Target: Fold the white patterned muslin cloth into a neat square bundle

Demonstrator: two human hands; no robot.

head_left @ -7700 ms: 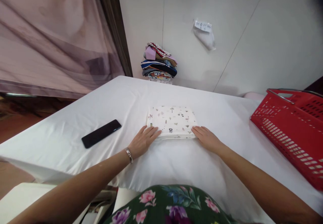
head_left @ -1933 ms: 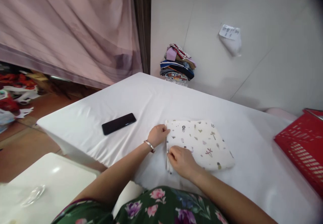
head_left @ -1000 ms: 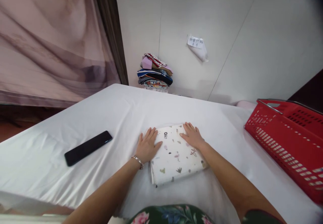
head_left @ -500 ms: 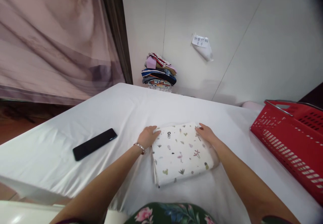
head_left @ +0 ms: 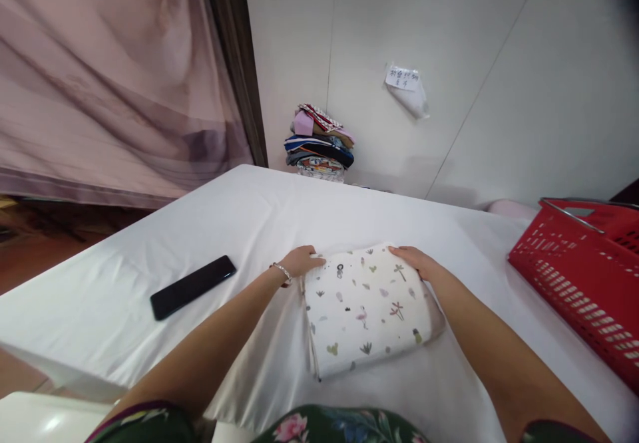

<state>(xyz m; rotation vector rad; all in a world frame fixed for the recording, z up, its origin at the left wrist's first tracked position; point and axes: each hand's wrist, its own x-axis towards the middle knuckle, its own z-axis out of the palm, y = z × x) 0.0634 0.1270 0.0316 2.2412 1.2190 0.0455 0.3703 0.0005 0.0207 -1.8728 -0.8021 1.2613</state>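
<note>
A folded white cloth (head_left: 369, 310) printed with small plants and a flamingo lies on the white-covered table in front of me. My left hand (head_left: 299, 261) pinches its far left corner, thumb on top and the other fingers partly hidden behind the edge. At the far right corner, my right hand (head_left: 417, 261) grips the cloth, its fingertips partly out of sight. The layered folds show along the cloth's left and near edges.
A black phone (head_left: 193, 287) lies to the left on the white sheet (head_left: 279, 210). On the right stands a red plastic basket (head_left: 574, 277) with a metal handle. Folded clothes (head_left: 319, 144) are stacked by the wall, and a pink curtain (head_left: 110, 84) hangs at the left.
The view has shifted slightly, so everything sits a little differently in it. Both hands stay at the cloth's far corners; the right fingers have curled further over the edge.
</note>
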